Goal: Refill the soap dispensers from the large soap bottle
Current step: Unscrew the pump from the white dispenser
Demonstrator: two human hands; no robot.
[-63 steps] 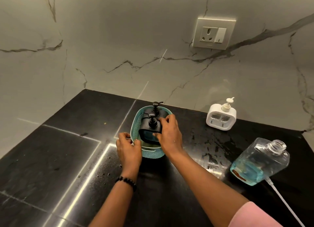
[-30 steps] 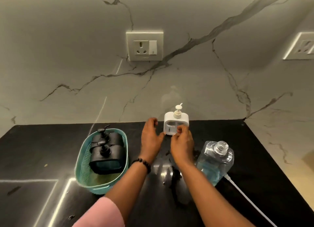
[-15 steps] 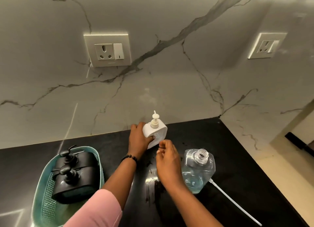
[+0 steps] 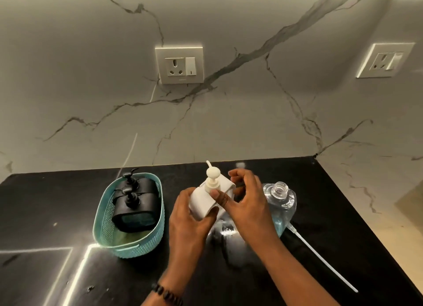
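Two hands worked a white soap dispenser (image 4: 207, 201) above the black tabletop (image 4: 320, 191), tilted toward the camera. The left hand (image 4: 190, 221) wrapped its fingers round the body's lower left side, while the right hand (image 4: 248, 205) set thumb and curled fingers against the upper right side, the thumb tip just below the cream pump head (image 4: 212, 179). Both grips were clamped on the dispenser.

From the grip, the large soap bottle (image 4: 280, 207) stood at about three o'clock, just behind the right hand, uncapped, with blue soap low inside. Its removed dip tube (image 4: 320, 253) lay on the tabletop toward four o'clock. A teal basket (image 4: 135, 244) holding two black dispensers (image 4: 135, 205) sat at nine o'clock, near but not touching.

Risk lay mostly in the tilt: once the pump came unscrewed, any remaining soap could run over the fingers, and the wet-looking smears under the hands suggested a slippery hold. A right elbow or wrist swinging back could likely topple the open bottle and spill it.
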